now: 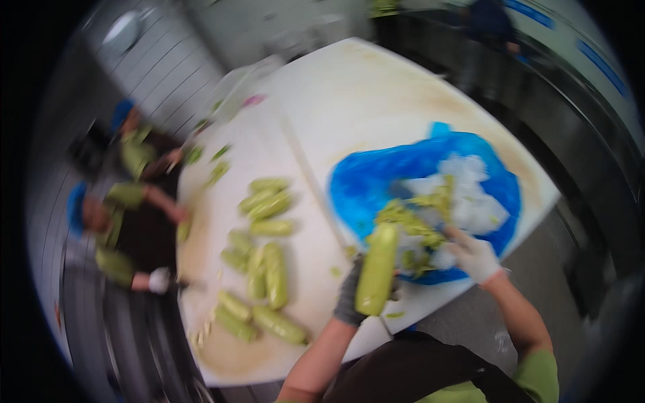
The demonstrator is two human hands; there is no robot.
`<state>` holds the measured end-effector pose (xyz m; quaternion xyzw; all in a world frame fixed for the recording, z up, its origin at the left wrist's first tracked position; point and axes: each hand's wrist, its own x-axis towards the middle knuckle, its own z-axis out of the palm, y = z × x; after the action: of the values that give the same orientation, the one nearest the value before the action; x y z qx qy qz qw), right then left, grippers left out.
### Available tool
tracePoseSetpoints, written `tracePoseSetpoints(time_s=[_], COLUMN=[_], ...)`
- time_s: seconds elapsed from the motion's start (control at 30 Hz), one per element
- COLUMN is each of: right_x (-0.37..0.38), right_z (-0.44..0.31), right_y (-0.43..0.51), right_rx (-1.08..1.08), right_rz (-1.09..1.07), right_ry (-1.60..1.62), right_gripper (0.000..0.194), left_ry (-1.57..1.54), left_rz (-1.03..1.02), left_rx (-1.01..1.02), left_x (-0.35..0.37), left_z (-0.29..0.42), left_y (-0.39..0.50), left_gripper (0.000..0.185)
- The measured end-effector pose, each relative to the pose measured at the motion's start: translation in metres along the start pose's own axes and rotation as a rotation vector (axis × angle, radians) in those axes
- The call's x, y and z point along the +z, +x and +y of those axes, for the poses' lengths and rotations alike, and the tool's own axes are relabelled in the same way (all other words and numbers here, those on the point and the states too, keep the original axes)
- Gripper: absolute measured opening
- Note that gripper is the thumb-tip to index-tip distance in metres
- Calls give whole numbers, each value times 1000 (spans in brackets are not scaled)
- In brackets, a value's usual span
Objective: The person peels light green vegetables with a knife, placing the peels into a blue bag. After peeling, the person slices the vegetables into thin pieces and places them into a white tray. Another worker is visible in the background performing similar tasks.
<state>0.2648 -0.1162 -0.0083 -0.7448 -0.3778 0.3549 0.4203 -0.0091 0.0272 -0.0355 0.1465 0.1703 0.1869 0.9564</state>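
Note:
My left hand [352, 297], in a grey glove, is closed around a long pale green vegetable [377, 272], perhaps a peeled squash, held over the table's near edge. My right hand [473, 254], in a white glove, grips a tool with a blurred grey blade [428, 216], perhaps a knife or peeler, just right of the vegetable's top. Green peelings [403, 221] and crumpled white plastic [478, 201] lie beyond on a blue plastic bag [360, 176]. Several more pale green vegetables [275, 274] lie on the table to the left.
Two co-workers in blue caps stand at the left edge of the white table [322, 101]; one holds a knife [186, 283]. A clear plastic bag [237, 90] and leafy scraps [219, 171] lie at the far left. Another person stands by a metal counter [544, 90] at the upper right.

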Motion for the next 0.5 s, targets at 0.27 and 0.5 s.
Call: tracePoseSetpoints(time_s=[0.27, 0.5], right_x=[3, 25], right_z=[-11, -18], right_y=[-22, -25], right_rx=[192, 9], right_rz=[5, 5], right_ry=[162, -215], right_gripper=[51, 47], left_ry=[764, 1615], left_rz=[763, 1610], left_rx=[661, 493], left_x=[-71, -184], left_z=[87, 187], left_y=[-112, -211], left_gripper=[68, 61])
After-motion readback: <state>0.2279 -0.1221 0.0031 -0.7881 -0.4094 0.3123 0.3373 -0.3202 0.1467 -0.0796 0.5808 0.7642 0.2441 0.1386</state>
